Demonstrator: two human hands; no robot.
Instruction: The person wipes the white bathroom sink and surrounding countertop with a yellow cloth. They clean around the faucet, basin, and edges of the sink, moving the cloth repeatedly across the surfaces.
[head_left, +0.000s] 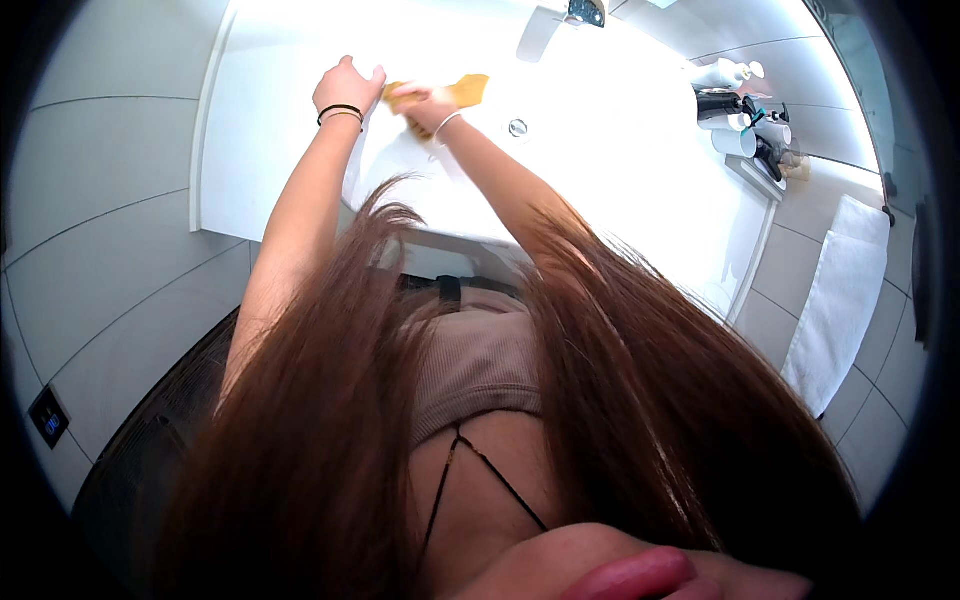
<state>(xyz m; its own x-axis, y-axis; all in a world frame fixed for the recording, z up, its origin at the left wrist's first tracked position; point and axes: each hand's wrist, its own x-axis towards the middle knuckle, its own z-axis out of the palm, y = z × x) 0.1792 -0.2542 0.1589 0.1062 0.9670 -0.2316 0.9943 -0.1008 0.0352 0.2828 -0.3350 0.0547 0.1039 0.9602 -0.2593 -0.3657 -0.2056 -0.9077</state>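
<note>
In the head view, a yellow cloth (471, 90) is gripped in my right hand (429, 106), over the left side of a white washbasin (480, 195). Parts of the cloth stick out on both sides of the fingers, which look blurred. My left hand (348, 86) rests at the basin's left edge, just left of the cloth, with its thumb apart from the fingers. Whether it touches the cloth or holds anything cannot be told. The round metal drain (518, 128) lies to the right of my right hand.
A faucet (541, 34) stands at the basin's back. Several bottles and pump dispensers (724, 101) are grouped on the counter's right side. A white towel (840, 300) hangs at the right wall. A tiled wall (112, 142) borders the counter's left end.
</note>
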